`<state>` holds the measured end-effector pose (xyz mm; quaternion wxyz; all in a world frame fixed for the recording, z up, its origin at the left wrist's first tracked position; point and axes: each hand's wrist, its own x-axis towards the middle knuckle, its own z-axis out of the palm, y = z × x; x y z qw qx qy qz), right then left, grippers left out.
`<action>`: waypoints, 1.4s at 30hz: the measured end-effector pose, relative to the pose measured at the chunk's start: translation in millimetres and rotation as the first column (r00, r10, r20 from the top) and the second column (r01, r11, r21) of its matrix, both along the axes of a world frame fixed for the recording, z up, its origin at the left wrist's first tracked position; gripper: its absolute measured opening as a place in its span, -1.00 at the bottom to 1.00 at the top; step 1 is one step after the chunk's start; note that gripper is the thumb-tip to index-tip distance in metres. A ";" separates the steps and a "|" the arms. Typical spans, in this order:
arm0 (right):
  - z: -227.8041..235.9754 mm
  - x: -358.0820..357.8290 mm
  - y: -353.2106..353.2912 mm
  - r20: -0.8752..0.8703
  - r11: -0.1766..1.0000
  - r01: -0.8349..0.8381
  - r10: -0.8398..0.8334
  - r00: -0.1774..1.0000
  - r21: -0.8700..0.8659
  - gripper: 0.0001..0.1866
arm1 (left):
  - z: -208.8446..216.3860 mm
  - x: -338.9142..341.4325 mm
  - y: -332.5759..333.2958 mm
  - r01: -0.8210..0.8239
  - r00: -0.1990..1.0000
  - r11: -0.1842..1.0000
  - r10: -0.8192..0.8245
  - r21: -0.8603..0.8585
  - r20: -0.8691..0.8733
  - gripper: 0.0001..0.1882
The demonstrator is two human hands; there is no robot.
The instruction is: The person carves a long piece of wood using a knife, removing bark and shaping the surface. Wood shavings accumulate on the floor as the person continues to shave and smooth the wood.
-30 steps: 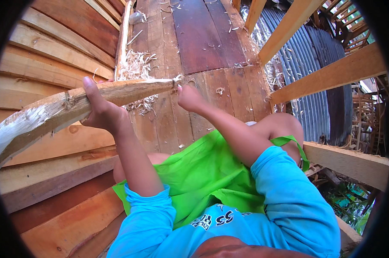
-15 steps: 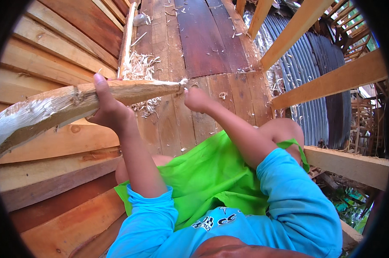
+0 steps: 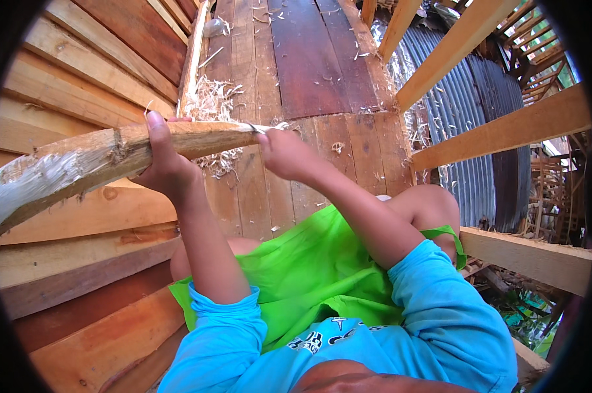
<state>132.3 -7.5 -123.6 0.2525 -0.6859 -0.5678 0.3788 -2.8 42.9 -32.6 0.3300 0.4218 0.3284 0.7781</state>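
A long, slightly curved wooden pole [image 3: 80, 160] reaches from the left edge toward the middle, its far left part pale and rough. My left hand [image 3: 169, 160] is wrapped round it, thumb on top. At its narrow right end my right hand [image 3: 291, 154] is closed on a small knife, whose dark, thin blade [image 3: 252, 127] lies against the wood; the handle is hidden in the fist. Pale curled shavings [image 3: 280, 126] stick out beyond the blade, just above the right hand's knuckles.
A pile of wood shavings [image 3: 211, 98] lies on the plank floor [image 3: 247, 190] beside the board wall [image 3: 80, 72]. Wooden railing bars [image 3: 499, 141] stand on the right, with corrugated metal sheets [image 3: 469, 131] beyond. Green cloth [image 3: 309, 262] covers my lap.
My right hand has moved left along the pole with the knife, and the blade is now visible on the wood. The left hand keeps its grip in nearly the same place.
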 end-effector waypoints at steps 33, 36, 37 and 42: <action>-24.4 0.0 -0.4 0.107 0.999 0.032 -0.035 0.994 0.033 -0.60 | -2.0 -11.7 0.6 0.112 0.991 0.993 -0.108 0.043 -0.080 -0.73; -93.4 40.4 -5.3 0.081 0.988 0.153 -0.150 0.985 -0.035 -0.53 | -3.2 -1.5 0.7 0.233 0.964 0.969 -0.219 0.084 -0.149 -0.75; -83.9 40.7 -1.6 0.119 0.981 0.176 -0.165 0.979 -0.086 -0.52 | -1.3 -3.3 1.1 0.227 0.965 0.970 -0.212 0.086 -0.155 -0.75; -29.1 3.7 1.6 0.176 0.991 0.060 -0.037 0.984 -0.123 -0.55 | -2.3 -10.9 -0.3 0.179 0.965 0.980 -0.158 0.087 -0.208 -0.74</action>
